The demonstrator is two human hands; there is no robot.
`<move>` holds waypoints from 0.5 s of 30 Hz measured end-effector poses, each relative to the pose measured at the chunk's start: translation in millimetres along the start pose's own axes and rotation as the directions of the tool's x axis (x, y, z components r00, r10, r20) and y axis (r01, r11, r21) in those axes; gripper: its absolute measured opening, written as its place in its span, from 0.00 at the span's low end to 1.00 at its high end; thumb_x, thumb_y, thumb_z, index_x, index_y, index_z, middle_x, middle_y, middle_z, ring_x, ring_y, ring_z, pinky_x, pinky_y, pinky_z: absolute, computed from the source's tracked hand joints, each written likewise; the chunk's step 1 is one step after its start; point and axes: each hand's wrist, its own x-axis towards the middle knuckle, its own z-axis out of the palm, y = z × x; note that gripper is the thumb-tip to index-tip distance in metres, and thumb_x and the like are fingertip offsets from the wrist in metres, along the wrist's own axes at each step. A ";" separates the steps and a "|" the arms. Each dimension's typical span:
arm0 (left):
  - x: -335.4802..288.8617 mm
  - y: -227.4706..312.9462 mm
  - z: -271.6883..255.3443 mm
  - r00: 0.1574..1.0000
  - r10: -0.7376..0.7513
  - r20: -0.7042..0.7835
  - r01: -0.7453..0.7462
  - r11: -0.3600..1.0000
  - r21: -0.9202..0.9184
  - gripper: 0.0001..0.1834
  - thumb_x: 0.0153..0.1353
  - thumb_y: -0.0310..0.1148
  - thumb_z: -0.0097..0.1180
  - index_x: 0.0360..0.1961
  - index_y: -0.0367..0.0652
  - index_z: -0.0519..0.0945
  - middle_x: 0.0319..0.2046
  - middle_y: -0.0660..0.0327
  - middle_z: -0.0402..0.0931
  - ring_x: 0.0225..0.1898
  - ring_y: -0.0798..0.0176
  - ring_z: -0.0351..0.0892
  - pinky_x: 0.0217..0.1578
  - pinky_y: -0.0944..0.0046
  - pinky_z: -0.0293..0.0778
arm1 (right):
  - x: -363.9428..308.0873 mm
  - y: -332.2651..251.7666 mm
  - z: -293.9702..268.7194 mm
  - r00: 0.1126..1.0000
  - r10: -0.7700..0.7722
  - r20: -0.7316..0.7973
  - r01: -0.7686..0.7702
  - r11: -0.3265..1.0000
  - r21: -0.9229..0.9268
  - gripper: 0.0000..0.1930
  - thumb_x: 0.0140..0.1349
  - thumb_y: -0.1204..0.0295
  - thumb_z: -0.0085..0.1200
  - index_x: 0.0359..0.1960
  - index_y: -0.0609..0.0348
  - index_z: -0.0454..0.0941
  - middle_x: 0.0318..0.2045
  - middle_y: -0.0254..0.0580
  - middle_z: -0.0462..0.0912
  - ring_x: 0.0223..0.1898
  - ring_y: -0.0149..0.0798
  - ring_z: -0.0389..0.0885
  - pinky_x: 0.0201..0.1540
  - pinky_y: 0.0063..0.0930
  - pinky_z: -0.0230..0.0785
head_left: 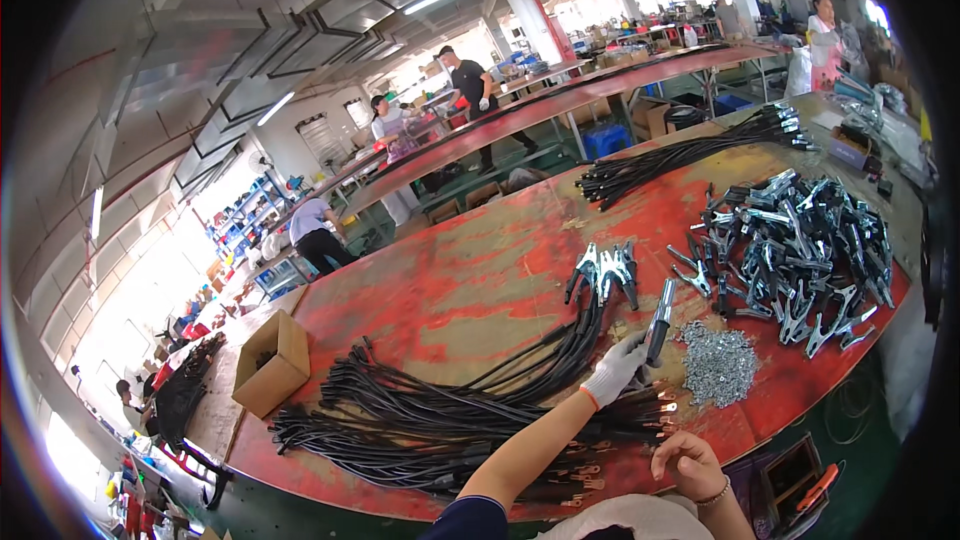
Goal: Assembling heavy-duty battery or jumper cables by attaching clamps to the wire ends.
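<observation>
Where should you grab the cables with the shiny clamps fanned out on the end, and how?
Probably by the narrow neck of the cables, just behind the clamps, coming from above and a little left. There they bunch together, while the clamps spread apart. On the right, the gloved left hand is close by, holding another clamp.

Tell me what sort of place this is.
Likely a factory assembly floor: heaped metal clamps and bundled black cables lie on a worn red table, with people at a long workbench beyond.
</observation>
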 end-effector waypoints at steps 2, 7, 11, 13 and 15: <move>0.9 -4.6 -1.0 1.000 0.021 0.009 -0.021 1.000 -0.011 0.22 0.73 0.30 0.39 0.66 0.43 0.64 0.36 0.60 0.80 0.23 0.74 0.76 0.21 0.74 0.72 | -7.7 0.8 2.3 0.999 0.019 -0.046 -0.020 1.000 -0.023 0.20 0.64 0.58 0.60 0.46 0.64 0.76 0.35 0.41 0.82 0.36 0.34 0.82 0.40 0.26 0.74; 2.6 -9.3 0.2 0.999 0.018 0.037 -0.017 1.000 -0.011 0.21 0.73 0.32 0.41 0.65 0.42 0.65 0.36 0.61 0.79 0.23 0.74 0.77 0.21 0.74 0.72 | -26.4 1.2 1.4 0.982 0.042 -0.183 -0.055 0.996 -0.069 0.18 0.63 0.60 0.60 0.46 0.61 0.77 0.33 0.39 0.81 0.35 0.30 0.81 0.39 0.22 0.73; 25.3 -28.2 -10.8 1.000 0.012 -0.018 -0.009 0.992 0.123 0.23 0.69 0.26 0.42 0.65 0.42 0.65 0.36 0.57 0.82 0.21 0.70 0.77 0.19 0.71 0.72 | -29.9 3.4 -6.3 0.960 0.050 -0.276 -0.076 0.993 -0.088 0.13 0.65 0.66 0.58 0.47 0.60 0.77 0.33 0.36 0.80 0.36 0.30 0.79 0.39 0.22 0.72; 16.3 -13.0 -2.2 0.997 -0.081 -0.014 0.080 0.996 -0.039 0.24 0.67 0.22 0.39 0.64 0.43 0.66 0.35 0.56 0.82 0.20 0.70 0.76 0.17 0.72 0.69 | -34.4 -0.2 -10.0 0.932 0.072 -0.356 -0.118 0.987 -0.110 0.12 0.66 0.68 0.56 0.47 0.60 0.76 0.34 0.36 0.80 0.36 0.30 0.79 0.40 0.23 0.73; 10.9 -9.1 -6.5 0.990 -0.144 -0.002 0.143 0.986 -0.089 0.20 0.69 0.25 0.39 0.62 0.42 0.67 0.34 0.56 0.80 0.20 0.71 0.75 0.18 0.72 0.69 | -34.3 -3.6 -14.1 0.911 0.117 -0.396 -0.160 0.984 -0.076 0.10 0.68 0.72 0.53 0.48 0.59 0.76 0.36 0.36 0.80 0.38 0.29 0.78 0.42 0.23 0.72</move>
